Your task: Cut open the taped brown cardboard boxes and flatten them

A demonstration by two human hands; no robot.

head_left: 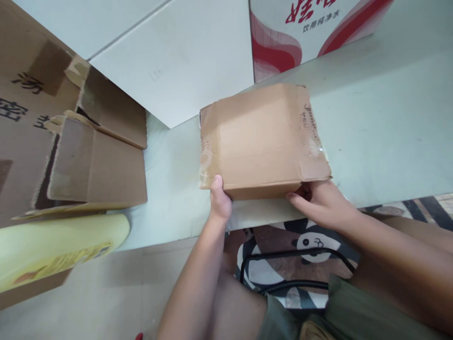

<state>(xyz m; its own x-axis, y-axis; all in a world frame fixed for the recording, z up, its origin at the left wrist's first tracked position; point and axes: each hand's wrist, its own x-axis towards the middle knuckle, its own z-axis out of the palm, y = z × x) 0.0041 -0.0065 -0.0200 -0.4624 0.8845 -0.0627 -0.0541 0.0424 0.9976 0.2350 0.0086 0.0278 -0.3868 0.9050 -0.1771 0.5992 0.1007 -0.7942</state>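
Observation:
A brown cardboard box (260, 137) with worn, taped flaps at both ends rests on the pale green tabletop (382, 123). At its near left corner my left hand (220, 200) grips the edge, thumb on top and the other fingers hidden beneath. My right hand (318, 200) is at the near right corner, under the torn right flap. Its thumb lies along the lower edge of the box, and its fingertips are tucked out of sight under the cardboard.
A large open carton (116, 170) and a yellow bottle (71, 241) lie at the left. Behind the box stand a white panel (184, 61) and a red-and-white carton (276, 47). Below the table edge is a black metal frame (290, 255) near my legs.

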